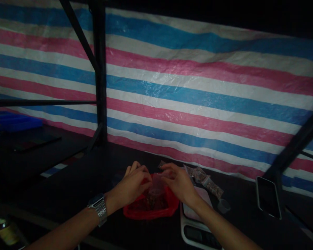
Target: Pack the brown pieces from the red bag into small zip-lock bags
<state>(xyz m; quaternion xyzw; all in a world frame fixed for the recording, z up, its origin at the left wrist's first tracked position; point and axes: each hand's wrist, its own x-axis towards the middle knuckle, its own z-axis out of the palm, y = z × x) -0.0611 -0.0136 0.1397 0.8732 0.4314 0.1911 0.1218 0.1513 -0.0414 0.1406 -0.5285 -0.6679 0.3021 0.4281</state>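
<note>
Over a red plastic basket (pixel 151 213), both of my hands are at a small clear plastic bag (pixel 157 184), whose outline is dim and blurred. My left hand (pixel 138 182), below a metal wristwatch (pixel 100 208), is closed at the bag's left side with bent fingers. On the other side, my right hand (pixel 177 183) pinches the bag's upper right edge between thumb and fingers. Dark small pieces lie in the basket; what they are cannot be made out. A white digital scale (pixel 184 229) stands right of the basket, partly hidden under my right forearm.
Several filled clear packets (pixel 212 186) lie behind the scale, with a small clear cup (pixel 223 206) beside them. Farther right lies a phone (pixel 268 198). A black metal post (pixel 100 76) rises behind the table. A bottle (pixel 6 232) and a blue tray (pixel 21 121) are at left.
</note>
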